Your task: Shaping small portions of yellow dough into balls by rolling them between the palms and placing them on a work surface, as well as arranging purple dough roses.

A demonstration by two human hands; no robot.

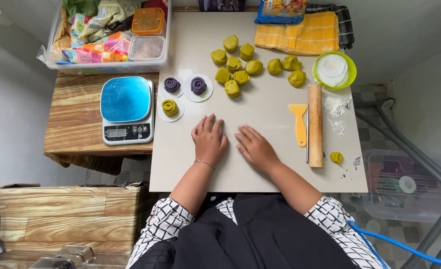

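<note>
On the table (260,172), left hand (209,141) and right hand (254,147) lie flat, grasping nothing; the yellow scraper (298,123) sits just beside the right hand, handle running lengthwise away.

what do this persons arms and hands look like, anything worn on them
Both forearms are bare below short sleeves in a white fabric with a black grid pattern. The left hand has a thin chain bracelet at the wrist. The right hand shows no bracelet or watch; rings cannot be made out on either.
</note>
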